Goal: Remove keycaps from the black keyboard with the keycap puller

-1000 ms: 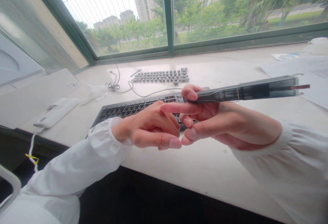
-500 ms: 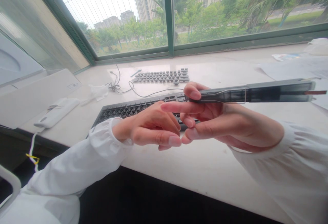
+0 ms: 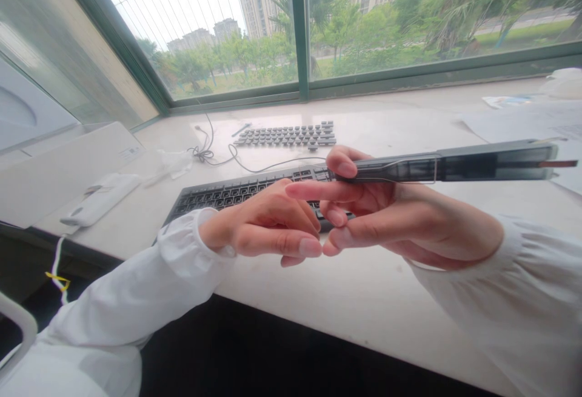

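Note:
My right hand [image 3: 386, 209] is closed around a long, dark, see-through tool, by its look a keycap puller [image 3: 400, 168], with a thin wire loop along its side. The tool lies nearly level and points right, a reddish-brown strip sticking out of its far end. My left hand [image 3: 277, 221] is closed, fingers curled and thumb stretched along them; what it may hold is hidden. The fingertips of both hands meet, or nearly so, above the front of a black keyboard [image 3: 218, 194]. Square sockets show on the keyboard where keycaps are off. Its right part is hidden behind my hands.
Loose black keycaps [image 3: 286, 135] lie in rows behind the keyboard, beside a tangled cable [image 3: 204, 151]. A white power strip [image 3: 107, 199] and a clear plastic bag [image 3: 173, 163] lie at left. Papers [image 3: 513, 118] are at right, below the window frame [image 3: 409, 79].
Almost nothing differs. The tool's far end has shifted very slightly left; both hands keep the same pose.

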The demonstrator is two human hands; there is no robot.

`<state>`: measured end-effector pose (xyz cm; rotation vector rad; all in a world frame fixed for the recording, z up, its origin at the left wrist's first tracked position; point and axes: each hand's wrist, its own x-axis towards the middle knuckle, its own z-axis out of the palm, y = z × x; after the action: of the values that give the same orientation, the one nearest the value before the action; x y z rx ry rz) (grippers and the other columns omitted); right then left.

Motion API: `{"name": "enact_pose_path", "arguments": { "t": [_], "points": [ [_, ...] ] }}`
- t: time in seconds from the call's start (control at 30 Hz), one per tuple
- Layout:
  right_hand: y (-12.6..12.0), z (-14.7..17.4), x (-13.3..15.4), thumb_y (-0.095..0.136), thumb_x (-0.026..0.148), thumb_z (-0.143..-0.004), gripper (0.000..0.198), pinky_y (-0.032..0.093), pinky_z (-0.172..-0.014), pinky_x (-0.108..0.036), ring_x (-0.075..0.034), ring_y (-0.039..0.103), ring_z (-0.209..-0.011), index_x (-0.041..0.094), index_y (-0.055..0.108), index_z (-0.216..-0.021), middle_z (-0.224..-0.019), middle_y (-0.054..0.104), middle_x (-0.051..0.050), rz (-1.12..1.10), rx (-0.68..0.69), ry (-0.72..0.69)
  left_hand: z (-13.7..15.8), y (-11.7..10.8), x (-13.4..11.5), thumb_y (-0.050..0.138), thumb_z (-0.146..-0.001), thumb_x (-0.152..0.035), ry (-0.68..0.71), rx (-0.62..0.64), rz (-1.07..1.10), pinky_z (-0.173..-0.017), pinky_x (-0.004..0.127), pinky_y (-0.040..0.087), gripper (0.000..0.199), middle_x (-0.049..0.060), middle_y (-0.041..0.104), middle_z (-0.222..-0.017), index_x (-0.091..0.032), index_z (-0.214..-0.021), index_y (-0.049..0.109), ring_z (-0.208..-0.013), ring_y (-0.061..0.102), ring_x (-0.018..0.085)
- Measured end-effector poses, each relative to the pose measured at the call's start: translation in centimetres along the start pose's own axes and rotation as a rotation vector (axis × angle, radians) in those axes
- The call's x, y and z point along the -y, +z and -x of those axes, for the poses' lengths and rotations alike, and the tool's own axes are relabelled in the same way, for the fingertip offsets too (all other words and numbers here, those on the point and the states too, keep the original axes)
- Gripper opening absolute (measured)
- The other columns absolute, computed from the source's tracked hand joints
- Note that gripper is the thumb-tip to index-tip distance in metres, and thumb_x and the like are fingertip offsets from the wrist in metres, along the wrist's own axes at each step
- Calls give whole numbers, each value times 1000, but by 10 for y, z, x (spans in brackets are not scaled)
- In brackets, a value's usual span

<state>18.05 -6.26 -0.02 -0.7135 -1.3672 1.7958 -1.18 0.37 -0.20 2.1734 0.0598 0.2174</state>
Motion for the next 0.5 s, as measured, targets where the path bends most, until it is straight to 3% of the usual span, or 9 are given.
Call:
{"name": "enact_pose_path", "arguments": {
  "t": [0.17,0.33,0.5],
  "points": [
    [1,0,1,70,8,-67,30,54,-80,-34,-11,56,-72,25,56,-87,-73,54,6,-34,8,29,2,0,2,47,-90,-34,-5,-21,-7,-59,27,47,45,5,54,-50,-15,-50,53,-54,54,14],
    [2,0,1,68,1,-66,33,55,-74,-27,-7,53,-67,23,50,-83,-72,56,8,-92,-2,0,2,2,5,46,-91,-36,32,-48,13,-62,27,46,46,5,54,-49,-16,-50,52,-54,54,14],
    [1,0,-1,71,11,-69,31,56,-72,-28,-8,55,-67,23,48,-85,-80,59,5,-48,-8,12,0,3,3,48,-91,-32,43,-41,34,-54,25,43,44,4,52,-49,-15,-50,52,-49,51,12]
  ]
}}
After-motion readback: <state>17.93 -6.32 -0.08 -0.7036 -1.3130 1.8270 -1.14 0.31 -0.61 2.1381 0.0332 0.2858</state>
